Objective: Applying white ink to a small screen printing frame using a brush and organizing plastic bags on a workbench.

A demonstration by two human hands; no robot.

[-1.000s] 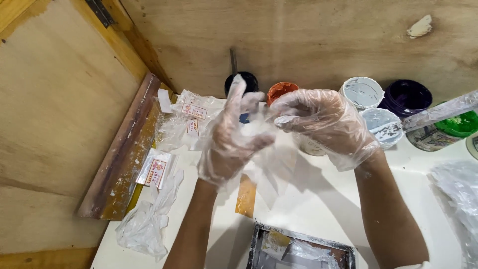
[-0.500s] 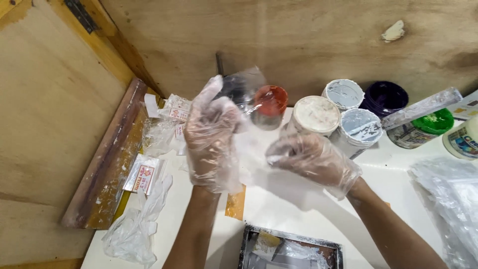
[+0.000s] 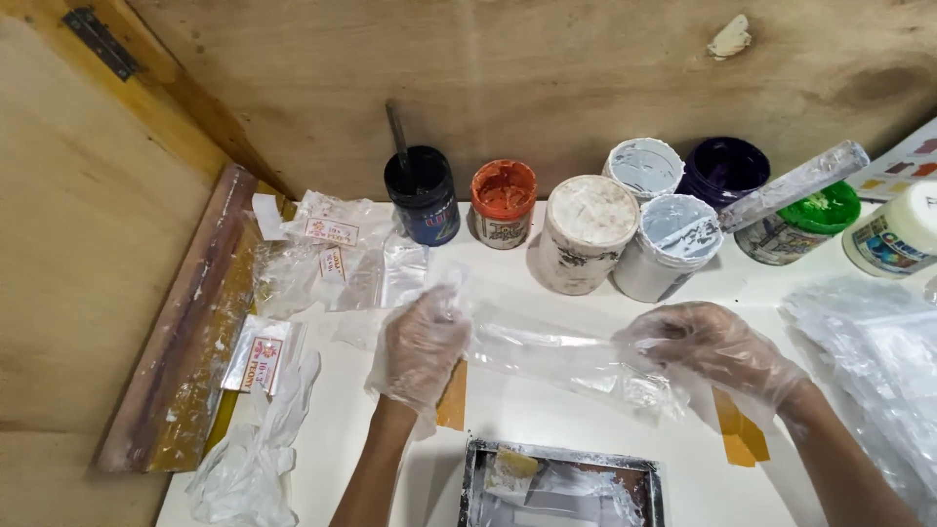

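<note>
The white tabletop (image 3: 547, 410) is carrying a row of paint jars (image 3: 586, 232) along the wooden wall. Just in front of them, a clear plastic sleeve (image 3: 547, 356) is stretching between both gloved hands, its long axis running left to right. The left hand (image 3: 420, 346) is closing its fingers on the sleeve's left end; the right hand (image 3: 717, 351) is pinching the right end.

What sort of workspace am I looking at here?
Probably a small screen-printing bench: open ink jars line a plywood wall, a squeegee lies at the left, and a framed screen sits at the near edge of the white table.
</note>
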